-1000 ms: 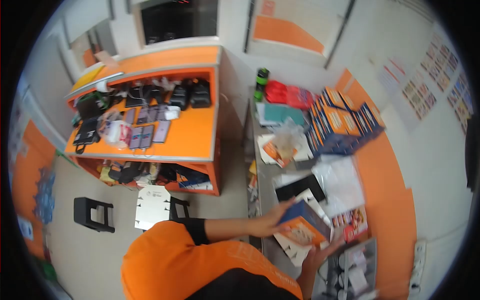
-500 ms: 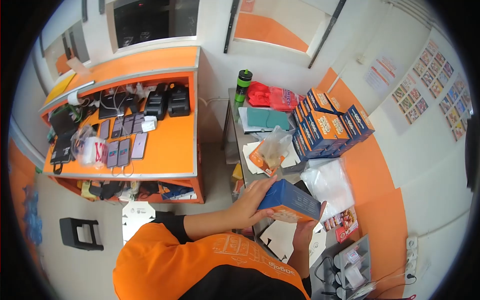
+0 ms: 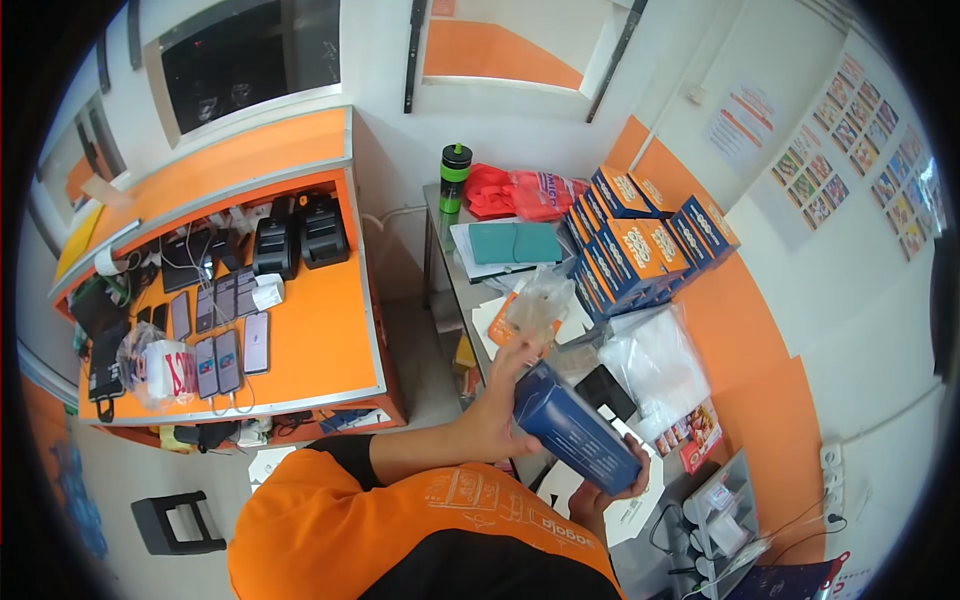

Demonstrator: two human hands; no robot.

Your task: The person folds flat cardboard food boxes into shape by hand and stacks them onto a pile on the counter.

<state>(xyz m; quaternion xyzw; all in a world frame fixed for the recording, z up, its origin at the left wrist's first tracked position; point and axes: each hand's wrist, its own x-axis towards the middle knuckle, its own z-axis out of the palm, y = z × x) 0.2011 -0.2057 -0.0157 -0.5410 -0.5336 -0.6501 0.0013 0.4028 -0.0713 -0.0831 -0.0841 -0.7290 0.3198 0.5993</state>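
A closed blue box [image 3: 578, 430] is held above the metal table, tilted, with a plain printed side facing up. My left hand [image 3: 497, 405] is at its upper left end, the thumb against the side and the fingers raised and spread near a crumpled clear plastic bag [image 3: 541, 303]. Around the lower right end, my right hand [image 3: 612, 482] has its fingers wrapped, partly hidden behind the box. White flat cardboard [image 3: 640, 508] lies under and beside the box. A black tablet-like object [image 3: 606, 392] is just behind it.
Stacked blue and orange boxes [image 3: 635, 255], a teal folder [image 3: 515, 243], a green-black bottle [image 3: 453, 180] and red bags [image 3: 520, 193] stand farther back. A grey tray [image 3: 725, 510] is at right. Phones [image 3: 228, 360] lie on the orange counter [image 3: 300, 345] at left.
The box has turned so its orange face no longer shows and its blue side faces up. My left hand's fingers have lifted at its end. The camera view has shifted.
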